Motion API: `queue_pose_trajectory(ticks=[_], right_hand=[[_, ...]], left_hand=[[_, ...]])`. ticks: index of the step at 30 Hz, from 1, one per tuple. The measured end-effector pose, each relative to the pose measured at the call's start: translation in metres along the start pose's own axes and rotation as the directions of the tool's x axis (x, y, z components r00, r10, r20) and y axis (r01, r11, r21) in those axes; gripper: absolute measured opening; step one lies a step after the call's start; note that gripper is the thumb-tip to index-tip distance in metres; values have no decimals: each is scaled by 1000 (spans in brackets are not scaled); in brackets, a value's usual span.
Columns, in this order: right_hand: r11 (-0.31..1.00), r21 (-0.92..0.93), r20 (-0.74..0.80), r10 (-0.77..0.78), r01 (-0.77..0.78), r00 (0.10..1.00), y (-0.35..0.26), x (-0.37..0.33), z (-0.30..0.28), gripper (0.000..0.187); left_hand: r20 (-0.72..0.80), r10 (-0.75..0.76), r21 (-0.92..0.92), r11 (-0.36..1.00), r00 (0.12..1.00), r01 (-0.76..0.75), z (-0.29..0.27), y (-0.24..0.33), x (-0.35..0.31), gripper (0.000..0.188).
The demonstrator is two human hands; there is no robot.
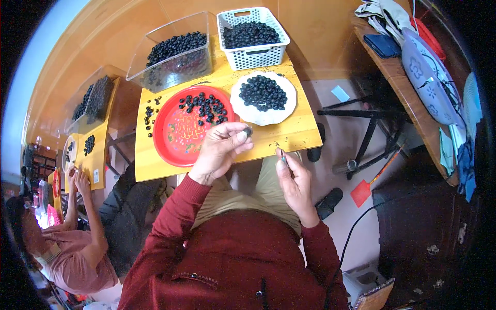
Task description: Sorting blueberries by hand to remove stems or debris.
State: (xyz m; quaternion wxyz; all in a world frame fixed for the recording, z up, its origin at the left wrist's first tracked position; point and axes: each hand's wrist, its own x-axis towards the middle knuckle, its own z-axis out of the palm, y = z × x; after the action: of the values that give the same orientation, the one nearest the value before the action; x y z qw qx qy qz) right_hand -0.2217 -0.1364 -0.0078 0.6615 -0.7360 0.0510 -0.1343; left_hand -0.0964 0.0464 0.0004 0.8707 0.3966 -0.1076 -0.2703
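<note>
My left hand (222,150) is closed in a pinch on a dark round ball (248,132), bead-like or berry-like, just past the front edge of the yellow table (268,139). My right hand (295,181) is also pinched, around a small thin thing with a hint of green; its kind cannot be made out. Beyond my left wrist lies a red patterned tray (164,137) with loose dark balls (206,107) toward its far side. A white scalloped plate (268,119) to its right bears a heap of similar dark balls (262,93).
At the table's back stand a clear plastic bin (181,75) and a white perforated basket (258,61), both holding dark balls. Several balls (150,114) lie left of the tray. Another person (77,248) works at a table on the left. A red fly swatter (360,193) lies on the floor.
</note>
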Motion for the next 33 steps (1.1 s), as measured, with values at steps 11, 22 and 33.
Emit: queue_pose_trajectory(ticks=[11,22,33], right_hand=[[953,-140,157,-247,270,956,-33,27,21,34],[979,-67,200,-177,193,964,-27,26,22,22],[951,-45,154,-295,305,943,-21,25,20,23]], left_hand=[[-71,-49,-201,979,996,34,-1,-10,-21,22],[49,-34,-233,972,998,45,-6,-20,-24,17],[56,-42,-209,976,998,53,-2,-22,-29,16]])
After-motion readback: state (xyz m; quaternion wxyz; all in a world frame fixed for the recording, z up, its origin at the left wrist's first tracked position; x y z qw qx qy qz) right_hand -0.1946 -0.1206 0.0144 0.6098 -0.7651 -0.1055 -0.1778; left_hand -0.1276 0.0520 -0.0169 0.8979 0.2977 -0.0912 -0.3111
